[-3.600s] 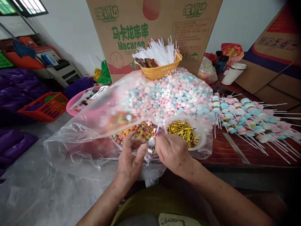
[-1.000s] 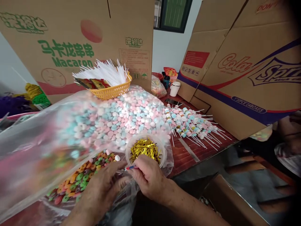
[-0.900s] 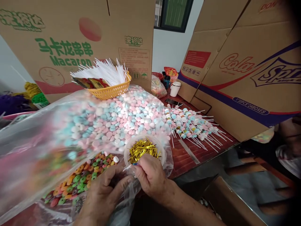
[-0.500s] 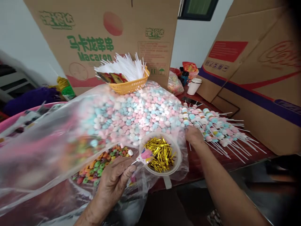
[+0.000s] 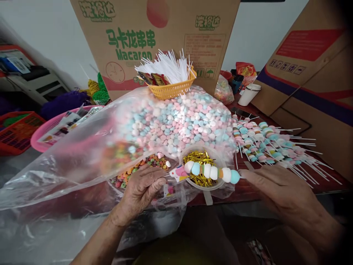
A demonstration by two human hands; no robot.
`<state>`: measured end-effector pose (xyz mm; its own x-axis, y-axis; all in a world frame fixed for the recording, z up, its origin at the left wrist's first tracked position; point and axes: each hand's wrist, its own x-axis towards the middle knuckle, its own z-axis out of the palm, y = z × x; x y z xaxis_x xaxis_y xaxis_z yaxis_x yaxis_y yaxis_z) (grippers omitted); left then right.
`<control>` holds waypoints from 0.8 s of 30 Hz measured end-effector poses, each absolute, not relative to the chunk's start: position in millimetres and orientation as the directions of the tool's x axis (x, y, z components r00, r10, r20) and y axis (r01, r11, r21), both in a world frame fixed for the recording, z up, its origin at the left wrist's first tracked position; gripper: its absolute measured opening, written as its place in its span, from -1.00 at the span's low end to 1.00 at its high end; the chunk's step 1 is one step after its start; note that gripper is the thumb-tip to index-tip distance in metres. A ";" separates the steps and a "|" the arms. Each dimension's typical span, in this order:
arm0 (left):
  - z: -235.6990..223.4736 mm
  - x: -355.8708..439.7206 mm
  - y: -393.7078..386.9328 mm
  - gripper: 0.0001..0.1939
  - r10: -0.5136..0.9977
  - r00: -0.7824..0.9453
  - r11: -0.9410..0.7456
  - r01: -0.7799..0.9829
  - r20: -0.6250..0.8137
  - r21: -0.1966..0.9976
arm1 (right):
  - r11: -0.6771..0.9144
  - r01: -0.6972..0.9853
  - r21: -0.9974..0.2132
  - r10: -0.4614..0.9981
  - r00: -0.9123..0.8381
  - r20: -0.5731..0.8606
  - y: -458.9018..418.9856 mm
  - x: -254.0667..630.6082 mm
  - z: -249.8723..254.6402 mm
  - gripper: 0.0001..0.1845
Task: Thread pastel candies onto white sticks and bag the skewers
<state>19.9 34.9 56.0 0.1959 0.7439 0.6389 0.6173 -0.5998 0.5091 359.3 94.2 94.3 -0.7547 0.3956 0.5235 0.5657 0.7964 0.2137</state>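
My left hand pinches the thin stick of a small printed pick, pink and white. Across from it, my right hand grips one end of a marshmallow skewer, its blue, white and pink pieces alternating with coloured rings. The skewer's far end meets or overlaps the pick; whether the two are joined I cannot tell. Beneath them sits a round plastic tub of gold twist ties. Behind is a clear bag of loose marshmallows, with coloured cereal rings nearer my left hand.
Finished-looking marshmallow skewers lie piled at the right. A yellow basket of white sticks stands on the marshmallow bag. Large cardboard boxes rise behind, beside a white cup. A pink basket is at the left.
My right hand has come back from the skewer pile towards me, now with a marshmallow skewer held over the tub. My left hand still holds the pick. The view has shifted left.
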 end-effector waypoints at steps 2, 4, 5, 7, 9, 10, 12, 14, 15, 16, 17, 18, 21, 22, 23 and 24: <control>59.0 18.1 31.5 -0.85 0.752 0.216 -0.595 0.629 0.623 0.500 | 0.818 0.507 0.273 0.345 -0.811 0.472 93.6 358.8 100.0 -0.69; 62.5 16.8 28.3 -0.84 0.758 0.254 -0.598 0.639 0.601 0.484 | 0.838 0.461 0.292 0.317 -0.847 0.426 93.7 359.6 102.0 -0.71; 64.2 16.6 27.0 -0.83 0.757 0.282 -0.605 0.641 0.589 0.472 | 0.843 0.450 0.293 0.313 -0.855 0.413 93.7 359.6 101.8 -0.71; 66.7 17.4 25.1 -0.80 0.750 0.343 -0.625 0.646 0.565 0.438 | 0.856 0.438 0.274 0.311 -0.860 0.404 93.5 358.2 100.5 -0.72; 67.5 19.1 24.4 -0.77 0.747 0.394 -0.637 0.654 0.536 0.408 | 0.877 0.422 0.230 0.308 -0.861 0.405 93.7 354.7 99.4 -0.76; 67.2 19.9 24.5 -0.74 0.747 0.413 -0.640 0.658 0.520 0.396 | 0.890 0.412 0.198 0.311 -0.863 0.399 94.2 352.5 99.4 -0.78; 65.7 21.0 24.9 -0.66 0.749 0.449 -0.644 0.665 0.487 0.379 | 0.909 0.399 0.120 0.332 -0.868 0.369 95.7 348.5 100.4 -0.80; 63.8 21.0 25.4 -0.51 0.754 0.481 -0.647 0.663 0.447 0.377 | 0.922 0.384 0.049 0.346 -0.875 0.339 97.6 345.5 102.1 -0.77; 63.2 20.9 25.5 -0.44 0.761 0.492 -0.642 0.663 0.422 0.385 | 0.928 0.372 0.026 0.342 -0.878 0.335 98.4 344.6 103.0 -0.77; 63.0 20.7 25.4 -0.38 0.774 0.501 -0.631 0.662 0.388 0.405 | 0.932 0.362 0.017 0.336 -0.880 0.335 99.1 343.9 103.9 -0.77; 63.3 20.7 25.1 -0.36 0.790 0.506 -0.613 0.656 0.347 0.441 | 0.935 0.353 0.027 0.322 -0.881 0.345 99.5 343.5 104.6 -0.78; 63.9 20.9 24.8 -0.37 0.812 0.507 -0.580 0.645 0.289 0.498 | 0.935 0.350 0.057 0.306 -0.879 0.366 99.7 343.3 105.3 -0.79; 67.0 22.4 24.2 -0.50 0.861 0.503 -0.370 0.523 0.072 0.768 | 0.909 0.364 0.202 0.251 -0.866 0.433 99.0 344.1 106.6 -0.81; 68.1 23.1 24.2 -0.52 0.860 0.510 -0.261 0.451 -0.006 0.854 | 0.894 0.375 0.245 0.238 -0.861 0.450 98.4 344.8 107.0 -0.80; 69.0 23.7 24.4 -0.53 0.848 0.526 -0.153 0.372 -0.072 0.916 | 0.879 0.388 0.277 0.231 -0.855 0.464 97.7 345.4 107.4 -0.79; 69.7 24.2 24.8 -0.52 0.825 0.551 -0.059 0.298 -0.121 0.953 | 0.867 0.400 0.297 0.230 -0.851 0.472 96.9 346.0 107.8 -0.79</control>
<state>24.2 24.8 69.7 0.5514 0.8254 -0.1214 0.2982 -0.0591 0.9527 346.0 96.9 107.8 -0.8508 0.2305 0.4722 0.3998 0.8671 0.2971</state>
